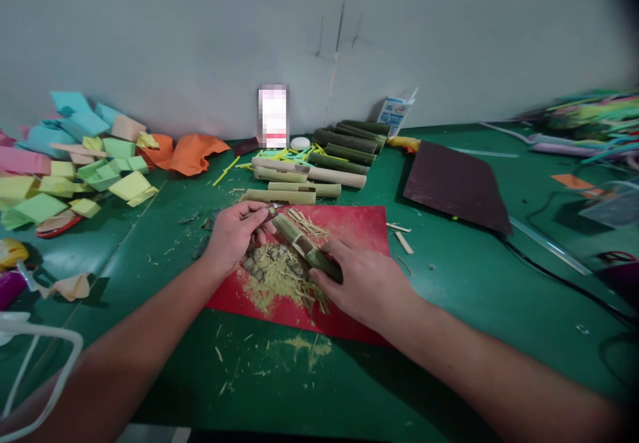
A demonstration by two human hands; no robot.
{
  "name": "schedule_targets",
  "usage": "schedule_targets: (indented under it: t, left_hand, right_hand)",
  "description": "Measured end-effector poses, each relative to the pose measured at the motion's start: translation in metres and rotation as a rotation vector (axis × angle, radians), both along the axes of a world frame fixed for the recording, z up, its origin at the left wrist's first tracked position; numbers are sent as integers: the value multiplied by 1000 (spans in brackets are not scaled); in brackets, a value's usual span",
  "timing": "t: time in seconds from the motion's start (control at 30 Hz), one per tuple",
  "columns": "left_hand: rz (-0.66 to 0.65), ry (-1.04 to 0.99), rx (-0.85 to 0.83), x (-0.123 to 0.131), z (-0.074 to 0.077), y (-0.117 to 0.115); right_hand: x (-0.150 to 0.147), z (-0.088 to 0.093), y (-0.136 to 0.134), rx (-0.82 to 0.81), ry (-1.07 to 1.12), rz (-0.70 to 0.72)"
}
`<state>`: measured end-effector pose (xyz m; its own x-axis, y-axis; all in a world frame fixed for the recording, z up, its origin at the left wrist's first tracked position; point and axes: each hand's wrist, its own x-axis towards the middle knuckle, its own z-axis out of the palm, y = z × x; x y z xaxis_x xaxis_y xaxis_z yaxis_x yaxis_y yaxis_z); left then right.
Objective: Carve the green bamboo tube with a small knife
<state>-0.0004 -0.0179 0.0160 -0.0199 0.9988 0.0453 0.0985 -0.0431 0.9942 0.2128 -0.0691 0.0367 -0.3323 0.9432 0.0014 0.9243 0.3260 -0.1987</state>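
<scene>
In the head view, a bamboo tube [304, 243] with an opening cut in its side is held slantwise over a red sheet [357, 227] at the middle of the green table [190, 363]. Its near right end is gripped by the right hand [367, 283], with the fingers and thumb closed around it. By the left hand [237, 233], a small dark tool [270, 213] is pinched between curled fingers, close to the tube's far left end; whether the two touch cannot be told. Beneath the tube, the sheet is strewn with shavings [272, 283]. Farther off, more bamboo pieces [319, 175] are laid in a row. Folded papers [74, 170] are heaped at far left, and a dark panel [454, 183] is seen at right.
</scene>
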Motion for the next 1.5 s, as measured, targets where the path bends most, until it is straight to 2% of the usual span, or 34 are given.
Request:
schedule_targets:
  t: [0.17,0.37,0.5,0.63,0.93,1.07,1.27,1.5]
  left_hand:
    - [4,236,109,-3,-3,-1]
    - [44,640,405,-7,-3,0]
    - [-87,777,594,-6,-1,1]
    - [-167,892,659,-6,-3,2]
    - [-205,914,623,-9,-5,3]
    - [-195,909,613,-7,-4,2]
    - [-139,875,501,-3,-8,3]
    - [-328,886,682,0,-7,5]
  right_hand:
    - [0,-1,0,4,6,11]
    - [2,-3,0,18,9,31]
    - [1,-3,0,26,5,35]
    - [1,-4,0,27,2,37]
    - [1,-4,0,31,28,37]
    - [1,-5,0,35,37,43]
    - [1,-7,0,21,43,37]
    - [0,-8,1,11,41,43]
